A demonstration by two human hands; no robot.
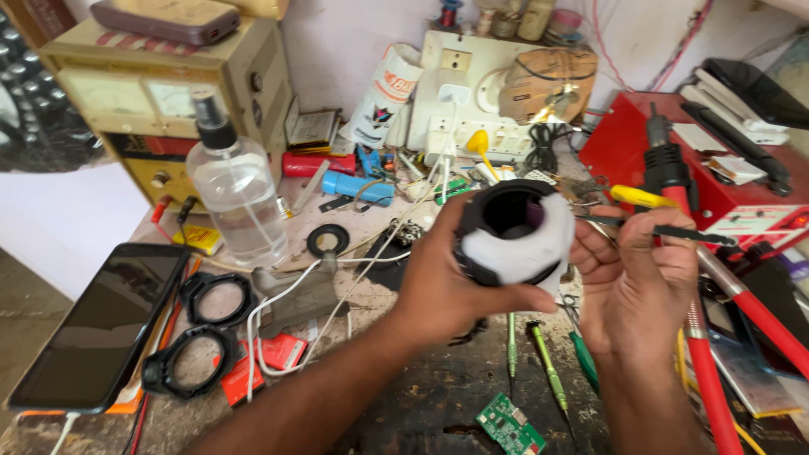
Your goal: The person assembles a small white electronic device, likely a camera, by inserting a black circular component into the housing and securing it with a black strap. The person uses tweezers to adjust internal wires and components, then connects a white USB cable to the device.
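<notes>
Your left hand (447, 286) grips a black ring-shaped part (510, 232) wrapped in white cloth, your right hand (636, 278) pinches black tweezers (674, 232), and small red packets (270, 358) lie on the worktop (421, 404) at lower left.

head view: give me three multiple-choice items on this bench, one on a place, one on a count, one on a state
1. Where does the phone lie?
A. at the left bench edge
B. on the red box
C. in the right hand

2. How many black rings lie beside the phone?
A. one
B. two
C. four

3. What does the left hand do?
A. rests flat on the bench
B. grips a black round part wrapped in white
C. holds the spray bottle

Key: 1 A, the phone lies at far left, screen dark. 2 B, two rings lie one above the other. 3 B, its fingers close round the round part, while the right hand holds a thin black tool.
</notes>
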